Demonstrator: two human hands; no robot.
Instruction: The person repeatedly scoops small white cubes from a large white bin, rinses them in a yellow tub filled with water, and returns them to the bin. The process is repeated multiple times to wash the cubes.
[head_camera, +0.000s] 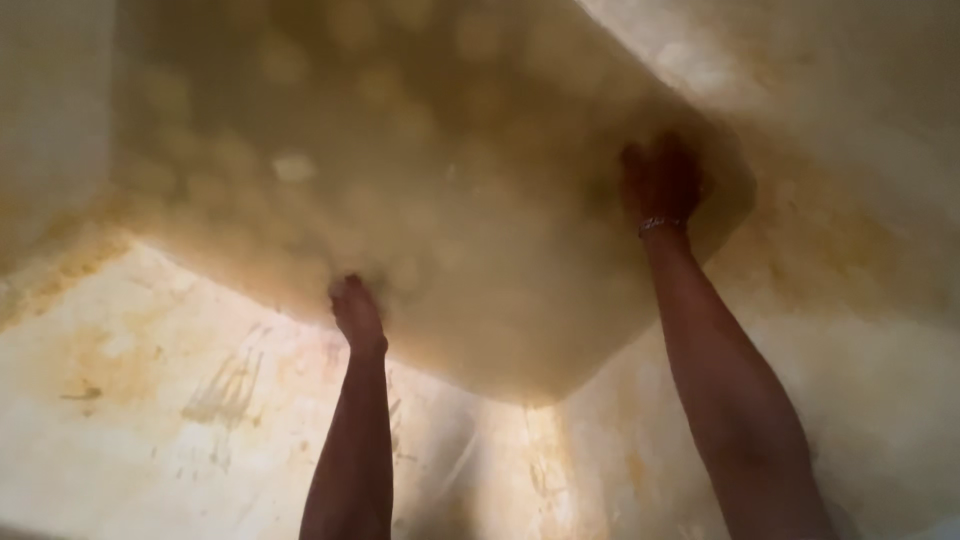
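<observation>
A wide, pale, yellow-stained surface (150, 420) is being shown across the lower part of the view, streaked with brownish smears near its lower-left area; whether it is a floor or the inside wall of a tank cannot be told. A large, blurred, tan-brown sheet (440, 200), mottled with paler round patches, is being spread over the upper middle, its rounded lower corner lying toward the bottom centre. Its lower-left edge is being touched by the left hand (357, 312), whose grip is being pressed against the sheet's border; spread or closed cannot be told. Near the sheet's right edge, the right hand (660, 180) is being held bunched on the material, a thin bracelet (660, 225) being worn at the wrist.
</observation>
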